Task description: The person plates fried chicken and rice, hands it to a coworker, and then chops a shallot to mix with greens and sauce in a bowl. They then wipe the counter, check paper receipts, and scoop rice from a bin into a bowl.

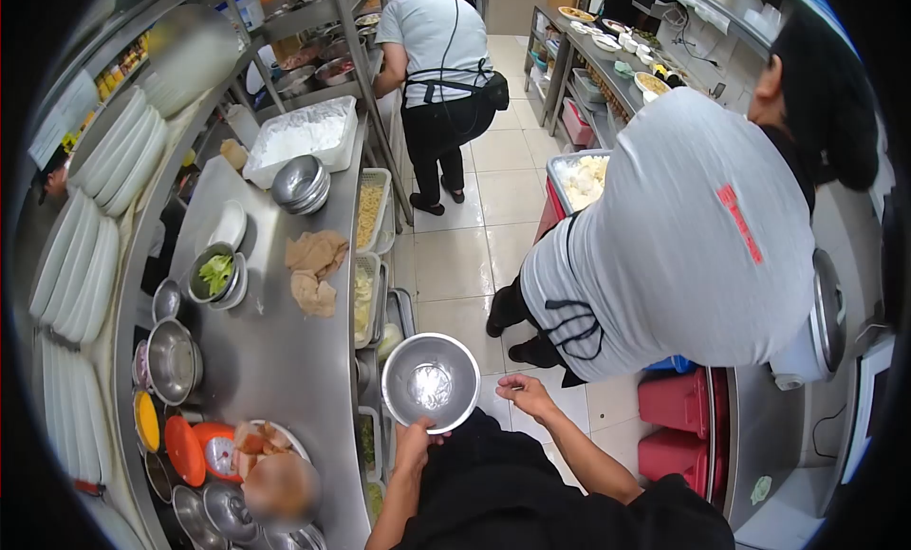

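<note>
My left hand (415, 444) grips the near rim of a shiny stainless steel mixing bowl (406, 372). The bowl is tipped toward me, and nothing shows inside it. To the right of the bowl, apart from it, my right hand (528, 396) hangs in the air with loosely bent fingers and holds nothing. On the steel counter at my left lie a crumpled brown cloth (317, 256), a stack of small metal bowls (301, 185) and a dark bowl with green leaves (214, 271).
A co-worker in a grey shirt (664, 237) stands close on my right; another person (436, 47) bends at shelves farther ahead. Stacked white plates (71, 265) line the left shelf. Below the counter sit food tubs (371, 208). Red bins (672, 403) are at lower right.
</note>
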### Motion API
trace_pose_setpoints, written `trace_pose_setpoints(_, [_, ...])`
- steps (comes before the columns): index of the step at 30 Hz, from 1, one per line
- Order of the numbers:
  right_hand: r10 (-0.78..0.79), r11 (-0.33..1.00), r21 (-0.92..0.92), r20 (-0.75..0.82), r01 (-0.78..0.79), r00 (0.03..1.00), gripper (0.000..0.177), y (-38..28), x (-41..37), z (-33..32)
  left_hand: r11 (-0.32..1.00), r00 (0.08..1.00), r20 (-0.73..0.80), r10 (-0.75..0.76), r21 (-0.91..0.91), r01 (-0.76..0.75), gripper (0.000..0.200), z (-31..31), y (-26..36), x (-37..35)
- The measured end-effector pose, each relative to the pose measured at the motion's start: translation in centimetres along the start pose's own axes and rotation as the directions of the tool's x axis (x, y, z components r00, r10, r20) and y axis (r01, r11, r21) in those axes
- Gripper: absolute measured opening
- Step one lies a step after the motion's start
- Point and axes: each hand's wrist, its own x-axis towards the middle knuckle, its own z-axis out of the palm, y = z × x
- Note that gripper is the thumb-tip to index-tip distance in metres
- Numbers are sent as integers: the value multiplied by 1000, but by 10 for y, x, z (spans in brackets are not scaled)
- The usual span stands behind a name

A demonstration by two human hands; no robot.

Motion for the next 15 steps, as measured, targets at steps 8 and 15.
trace_pose_setpoints(8, [323,946,39,-199,-322,925,27,46,-14,-41,920,930,129,-343,244,306,32,-9,-8,107])
trace_pose_setpoints(15, [612,786,463,-489,-410,622,24,99,-39,-110,601,685,150,-713,634,486,33,39,-18,158])
